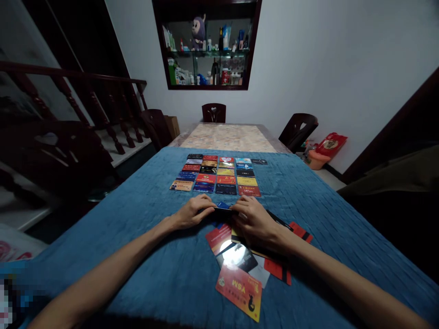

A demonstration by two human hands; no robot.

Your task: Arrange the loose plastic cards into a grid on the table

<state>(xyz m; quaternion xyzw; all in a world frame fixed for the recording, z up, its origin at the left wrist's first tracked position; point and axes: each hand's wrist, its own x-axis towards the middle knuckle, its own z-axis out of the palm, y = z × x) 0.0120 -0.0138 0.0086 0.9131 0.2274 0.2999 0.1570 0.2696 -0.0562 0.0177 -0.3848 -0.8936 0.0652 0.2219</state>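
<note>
1. My fingertips (210, 204) pinch a dark card (224, 209) from both ends; left hand (192, 212) at its 9 o'clock, right hand (252, 219) at its 3 o'clock, edges gripped so, I judge, its face stays readable.
2. A blue card (222, 205) peeks just behind it at 12 o'clock.
3. Under my right palm, toward 6 o'clock, a loose pile (240, 265) overlaps, seemingly unsorted.
4. At 12 o'clock, well apart, a tidy grid (219, 176) lies face-up in rows on the blue cloth (137, 237).
</note>
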